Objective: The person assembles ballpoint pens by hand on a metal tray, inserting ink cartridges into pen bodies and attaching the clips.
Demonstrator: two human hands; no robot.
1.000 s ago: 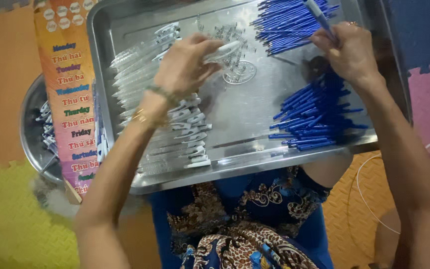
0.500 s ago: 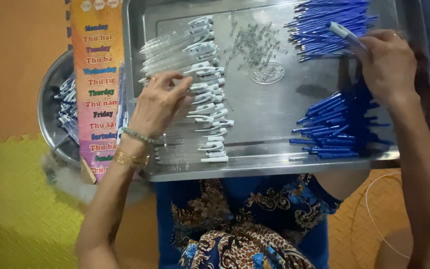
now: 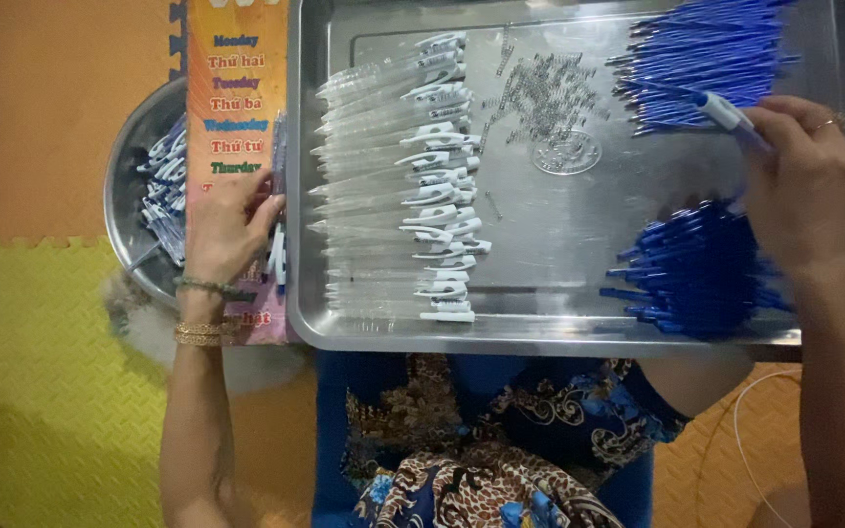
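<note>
- R hand (image 3: 802, 186): fingers clamped on a blue pen part (image 3: 726, 112), long axis running up-left, over steel tray (image 3: 559, 332) right side.
- L hand (image 3: 227, 225): off tray's left edge, fingers closed on white-clipped pen (image 3: 278, 256), axis approx. upright.
- Clear barrels (image 3: 383, 186) lie just right of L hand, axes left-right; L nearer.

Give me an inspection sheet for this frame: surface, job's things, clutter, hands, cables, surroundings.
Surface: steel tray resting across the person's lap, floor mats below.
Job's things: row of clear pen barrels with white clips at tray left; small metal springs in a heap at top centre; blue refills at top right; blue pen parts at lower right.
Clutter: round steel bowl of finished pens left of the tray, partly under a printed weekday chart.
Hands: left hand at the tray's left edge holding a pen; right hand pinching a blue and white pen piece.
Cables: thin white cord at lower right.
Surroundings: orange and yellow foam mats.
</note>
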